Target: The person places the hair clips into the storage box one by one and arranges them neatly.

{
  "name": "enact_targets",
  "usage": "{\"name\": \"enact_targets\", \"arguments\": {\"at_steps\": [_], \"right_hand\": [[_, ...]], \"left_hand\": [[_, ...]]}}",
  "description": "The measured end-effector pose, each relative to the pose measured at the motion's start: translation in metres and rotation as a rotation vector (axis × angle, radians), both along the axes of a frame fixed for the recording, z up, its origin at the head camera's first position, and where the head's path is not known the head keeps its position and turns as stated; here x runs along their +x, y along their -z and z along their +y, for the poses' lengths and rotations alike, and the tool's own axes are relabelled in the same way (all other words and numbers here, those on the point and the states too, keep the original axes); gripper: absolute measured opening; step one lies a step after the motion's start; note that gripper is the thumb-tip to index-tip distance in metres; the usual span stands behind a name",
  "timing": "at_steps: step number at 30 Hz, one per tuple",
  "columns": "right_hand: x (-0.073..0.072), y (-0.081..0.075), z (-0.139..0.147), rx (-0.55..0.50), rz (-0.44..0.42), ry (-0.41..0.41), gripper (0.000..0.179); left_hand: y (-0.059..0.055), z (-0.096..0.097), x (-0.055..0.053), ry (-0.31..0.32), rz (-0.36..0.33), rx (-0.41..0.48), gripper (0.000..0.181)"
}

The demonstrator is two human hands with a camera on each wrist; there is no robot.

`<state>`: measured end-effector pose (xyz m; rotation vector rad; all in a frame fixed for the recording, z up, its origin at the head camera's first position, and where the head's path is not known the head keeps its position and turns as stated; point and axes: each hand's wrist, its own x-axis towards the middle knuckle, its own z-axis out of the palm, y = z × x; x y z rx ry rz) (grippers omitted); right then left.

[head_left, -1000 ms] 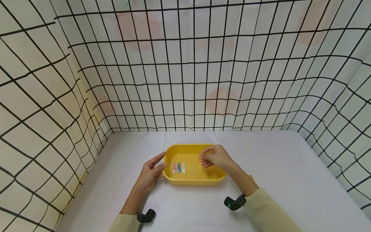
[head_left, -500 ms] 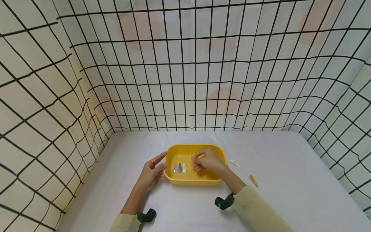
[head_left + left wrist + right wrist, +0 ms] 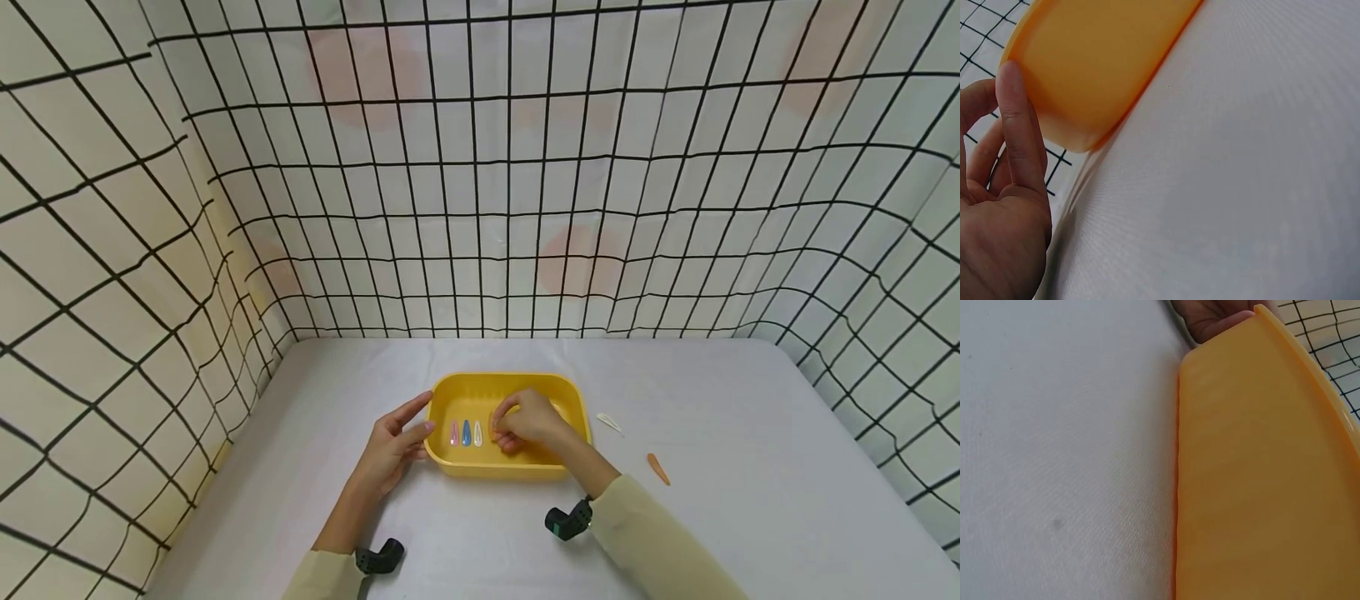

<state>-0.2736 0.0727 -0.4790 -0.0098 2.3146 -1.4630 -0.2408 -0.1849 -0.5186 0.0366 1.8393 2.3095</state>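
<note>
A yellow tray (image 3: 510, 471) stands on the white table. Inside it, a pink hair clip (image 3: 454, 433), a blue hair clip (image 3: 467, 433) and a white hair clip (image 3: 477, 433) lie side by side in a row. My right hand (image 3: 527, 419) reaches into the tray and pinches an orange hair clip (image 3: 492, 427), mostly covered by the fingers, just right of the white one. At the tray's left end, my left hand (image 3: 392, 450) touches the rim with extended fingers; its thumb (image 3: 1015, 119) lies against the tray wall in the left wrist view.
To the right of the tray, another white hair clip (image 3: 610, 423) and another orange hair clip (image 3: 657, 468) lie on the table (image 3: 750, 500). Black wire grid (image 3: 510, 192) surrounds the table at the back and sides.
My right hand has moved left within the tray with the orange hair clip, towards the row. The clips right of the tray have come into fuller view. The left hand stays put.
</note>
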Motion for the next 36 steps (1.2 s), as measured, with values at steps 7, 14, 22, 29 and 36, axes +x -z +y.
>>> {"name": "enact_targets", "arguments": {"at_steps": [7, 14, 22, 29, 36], "right_hand": [[-0.001, 0.003, -0.003, 0.013, -0.002, -0.034, 0.004], [-0.002, 0.004, -0.004, 0.035, 0.005, -0.028, 0.005], [-0.001, 0.004, -0.005, 0.049, 0.016, -0.029, 0.008], [0.002, 0.001, 0.001, 0.004, 0.003, -0.023, 0.011], [0.003, -0.009, 0.019, 0.018, 0.003, -0.025, 0.019]], "left_hand": [[0.000, 0.000, 0.000, 0.006, 0.007, -0.001, 0.058], [-0.002, 0.001, 0.000, 0.015, 0.011, 0.009, 0.059], [-0.002, 0.000, 0.000, 0.018, 0.010, 0.009, 0.059], [-0.001, 0.001, 0.001, 0.017, 0.008, -0.001, 0.059], [-0.002, 0.001, 0.002, 0.016, -0.006, 0.003, 0.060]]}}
